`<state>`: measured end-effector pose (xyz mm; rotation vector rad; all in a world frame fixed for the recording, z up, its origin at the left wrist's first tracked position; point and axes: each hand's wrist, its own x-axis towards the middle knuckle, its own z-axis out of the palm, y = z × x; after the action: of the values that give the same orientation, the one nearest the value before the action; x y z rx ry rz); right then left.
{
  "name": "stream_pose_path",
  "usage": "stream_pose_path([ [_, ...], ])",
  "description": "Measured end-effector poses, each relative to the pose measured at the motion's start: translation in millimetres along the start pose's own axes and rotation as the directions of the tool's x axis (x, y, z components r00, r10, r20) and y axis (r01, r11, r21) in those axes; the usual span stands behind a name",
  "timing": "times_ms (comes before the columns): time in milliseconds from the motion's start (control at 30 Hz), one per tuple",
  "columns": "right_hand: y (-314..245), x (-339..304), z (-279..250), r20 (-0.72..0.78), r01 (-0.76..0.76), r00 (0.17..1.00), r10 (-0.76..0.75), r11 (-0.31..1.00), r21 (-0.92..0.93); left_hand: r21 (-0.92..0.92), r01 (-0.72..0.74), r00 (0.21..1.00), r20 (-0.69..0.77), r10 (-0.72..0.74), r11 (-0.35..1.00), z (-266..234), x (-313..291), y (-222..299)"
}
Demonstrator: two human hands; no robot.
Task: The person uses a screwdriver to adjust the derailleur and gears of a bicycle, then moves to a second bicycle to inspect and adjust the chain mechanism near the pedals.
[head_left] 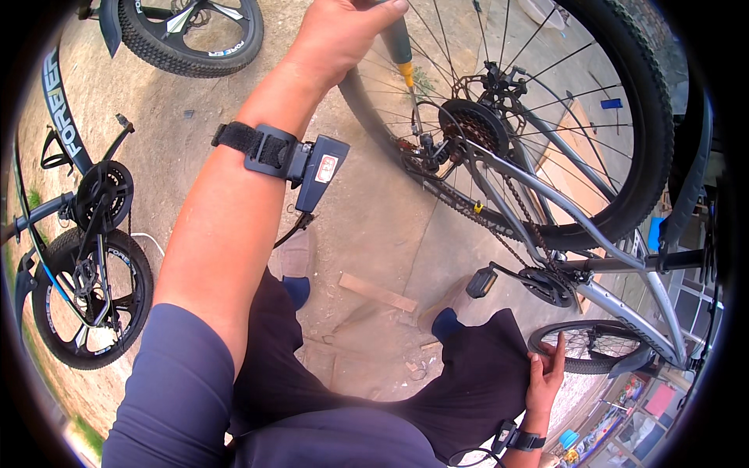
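My left hand (343, 35), at the top of the view, is closed round the dark handle of a screwdriver (398, 47) with a yellow collar. Its metal shaft points down to the rear derailleur (431, 154) of a silver-grey bicycle (597, 300); I cannot tell if the tip touches. The rear wheel (651, 168) stands at upper right, with a dark cassette (473, 126) at its hub. From there the chain (511, 249) runs to the crankset (548, 286). Beside my right knee, my right hand (544, 380) holds nothing, its index finger stretched out.
A second bicycle (97, 195) is at the left. Another black wheel (195, 47) shows at upper left. A flat strip of wood (378, 292) lies on the ground between my feet. A board (573, 156) is behind the rear wheel, and a shelf (647, 421) with assorted items is at lower right.
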<state>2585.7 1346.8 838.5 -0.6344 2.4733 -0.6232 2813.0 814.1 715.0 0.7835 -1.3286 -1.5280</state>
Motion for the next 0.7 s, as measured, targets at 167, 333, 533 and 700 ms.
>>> stream_pose_path([
  [167,0.9,-1.7,-0.7,0.002,0.001,1.0,-0.001,1.0,0.001,-0.071,-0.001,1.0,0.016,0.002,0.997,-3.3,1.9,-3.9],
  [333,2.6,-1.4,0.6,-0.008,0.008,1.0,-0.008,1.0,0.0,-0.03,0.02,1.0,-0.002,-0.02,0.999,-0.6,1.2,3.4],
  [533,5.0,-7.0,3.3,-0.02,0.014,1.0,-0.015,1.0,-0.028,0.308,-0.121,0.985,-0.082,0.153,0.944,-7.3,-0.6,47.2],
  [700,10.8,-2.9,13.7,-0.04,0.059,0.997,-0.059,0.998,0.002,0.436,-0.247,0.946,-0.083,0.312,0.866,-28.3,-16.2,107.4],
])
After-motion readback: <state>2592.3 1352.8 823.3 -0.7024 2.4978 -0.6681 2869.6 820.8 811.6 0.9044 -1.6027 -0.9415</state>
